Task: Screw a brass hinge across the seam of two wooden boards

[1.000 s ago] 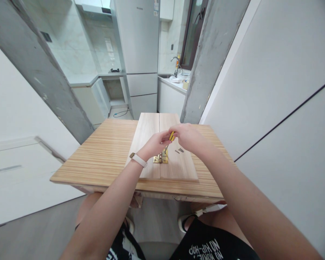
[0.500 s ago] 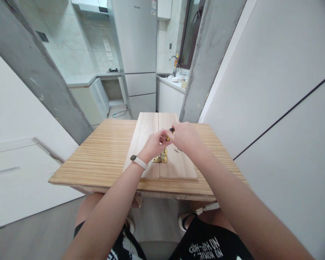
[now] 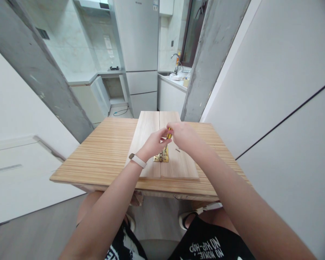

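A brass hinge (image 3: 160, 156) lies open across the seam between two pale wooden boards (image 3: 144, 124). Above it stands a screwdriver (image 3: 169, 134) with a yellow and black handle, its thin shaft pointing down toward the hinge's right leaf. My right hand (image 3: 184, 135) is closed around the top of the handle. From the left, my left hand (image 3: 155, 142) pinches the lower handle with its fingertips. Whether the tip sits in a screw is too small to tell. A loose screw (image 3: 178, 150) lies on the right board, beside my right hand.
Under the boards is a striped wooden table (image 3: 97, 155), its front edge close to my knees. Behind it stand a tall fridge (image 3: 141, 43), a counter (image 3: 83, 79) and a sink tap (image 3: 176, 59). A white panel (image 3: 281, 90) rises on the right.
My right hand has shifted its hold over the top of the screwdriver, hiding the black end. More of the yellow handle and the shaft now show. The view has moved slightly.
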